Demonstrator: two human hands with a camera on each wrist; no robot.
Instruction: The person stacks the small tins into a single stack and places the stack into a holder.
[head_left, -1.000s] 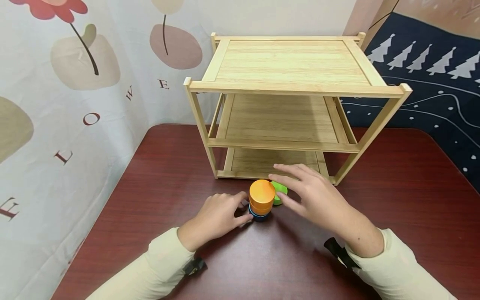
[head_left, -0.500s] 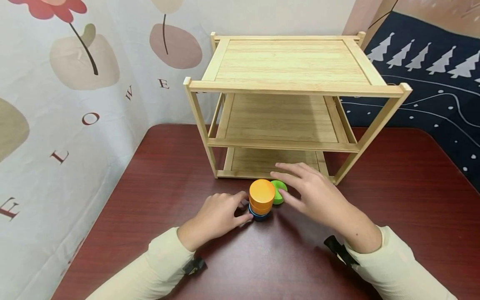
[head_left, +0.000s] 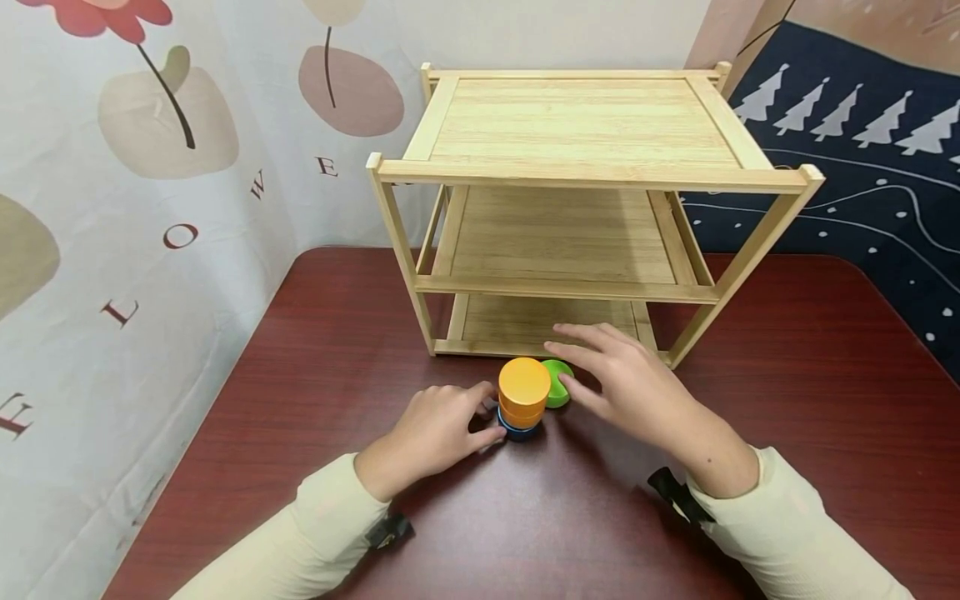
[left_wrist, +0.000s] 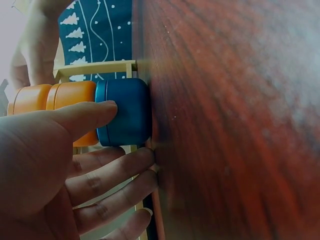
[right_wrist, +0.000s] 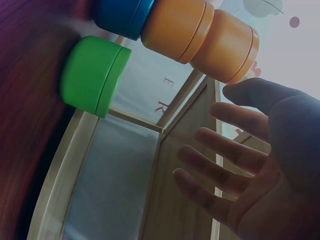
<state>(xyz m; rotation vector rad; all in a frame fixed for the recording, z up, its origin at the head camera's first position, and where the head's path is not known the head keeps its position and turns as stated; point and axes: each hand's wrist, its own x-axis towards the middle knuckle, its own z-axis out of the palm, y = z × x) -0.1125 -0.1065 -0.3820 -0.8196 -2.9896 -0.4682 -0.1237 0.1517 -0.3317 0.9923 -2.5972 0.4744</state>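
Note:
A stack stands upright on the table, with a blue cup [left_wrist: 127, 112] at the bottom and two orange cups [head_left: 524, 383] above it. My left hand [head_left: 437, 429] holds the blue cup low down, the thumb on one side and fingers around the other. Right beside the stack sits a green cup [right_wrist: 90, 75], its hollow top showing in the head view. My right hand [head_left: 637, 392] hovers over and to the right of the green cup, fingers spread and holding nothing. In the right wrist view its thumb tip overlaps the edge of the top orange cup.
Just behind the cups stands a three-tier wooden shelf [head_left: 566, 292] on the dark red table [head_left: 337, 333]. Patterned cloths hang around it, a white one [head_left: 247, 100] at left and a navy one [head_left: 847, 167] at right.
The right hand has drawn slightly away from the stack to the right, uncovering more of the green cup's hollow top. The left hand and the stack stay put.

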